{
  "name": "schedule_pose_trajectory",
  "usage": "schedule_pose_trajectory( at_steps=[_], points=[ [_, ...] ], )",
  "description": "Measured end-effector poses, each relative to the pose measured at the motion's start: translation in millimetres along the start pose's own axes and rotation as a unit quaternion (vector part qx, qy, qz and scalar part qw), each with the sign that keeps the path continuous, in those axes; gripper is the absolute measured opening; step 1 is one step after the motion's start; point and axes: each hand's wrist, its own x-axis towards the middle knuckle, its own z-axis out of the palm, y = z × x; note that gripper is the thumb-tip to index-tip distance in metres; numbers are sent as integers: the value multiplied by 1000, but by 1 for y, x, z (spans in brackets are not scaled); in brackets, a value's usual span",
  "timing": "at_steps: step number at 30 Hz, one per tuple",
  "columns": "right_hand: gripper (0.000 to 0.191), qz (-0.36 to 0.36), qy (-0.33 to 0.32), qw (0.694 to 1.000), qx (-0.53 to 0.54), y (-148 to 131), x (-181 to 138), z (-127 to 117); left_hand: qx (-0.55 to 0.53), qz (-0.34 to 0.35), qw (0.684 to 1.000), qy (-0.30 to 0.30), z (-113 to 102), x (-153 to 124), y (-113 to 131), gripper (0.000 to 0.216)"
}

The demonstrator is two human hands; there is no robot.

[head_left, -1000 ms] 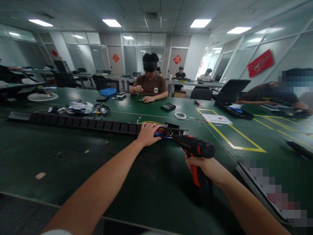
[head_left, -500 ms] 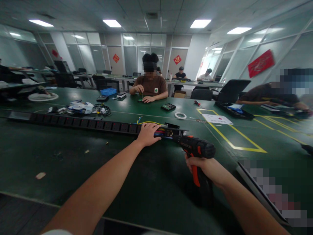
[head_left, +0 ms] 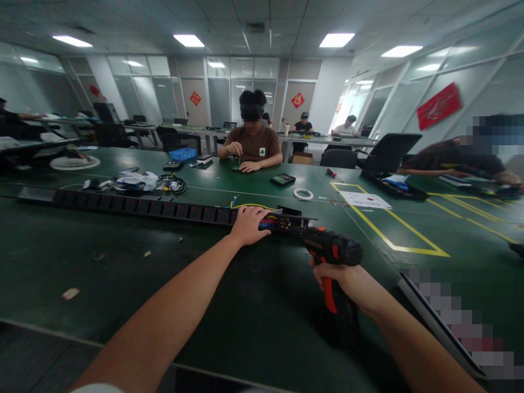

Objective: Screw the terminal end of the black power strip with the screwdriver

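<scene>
A long black power strip (head_left: 167,209) with a row of sockets lies across the green table. My left hand (head_left: 248,224) grips it near its right end, fingers over the top and thumb along the near side. Beside the fingertips, coloured wires (head_left: 268,222) and brass terminals (head_left: 285,222) show in the strip's open end. In my right hand (head_left: 339,275) is a black and orange cordless screwdriver (head_left: 331,246), held by its handle. Its tip points left at the terminals; whether it touches a screw I cannot make out. A yellow wire (head_left: 256,206) loops behind the strip.
Behind the strip lie a cable bundle (head_left: 174,184), a white ring (head_left: 303,194), a black tray (head_left: 283,179) and a red-handled screwdriver (head_left: 331,173). A paper sheet (head_left: 365,200) lies by yellow tape. Across the table sits a person (head_left: 251,139); another leans in at right.
Both hands, the power strip and the cordless screwdriver keep nearly the same places. The whole view has shifted very slightly.
</scene>
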Motion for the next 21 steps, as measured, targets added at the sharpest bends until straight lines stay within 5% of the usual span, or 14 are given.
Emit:
schedule_pose_trajectory(
  at_steps=[21],
  points=[
    [10, 15, 9, 1000, 0, -2, 0, 2, -1, -5, 1000, -4, 0, 0, 1, 64]
  ],
)
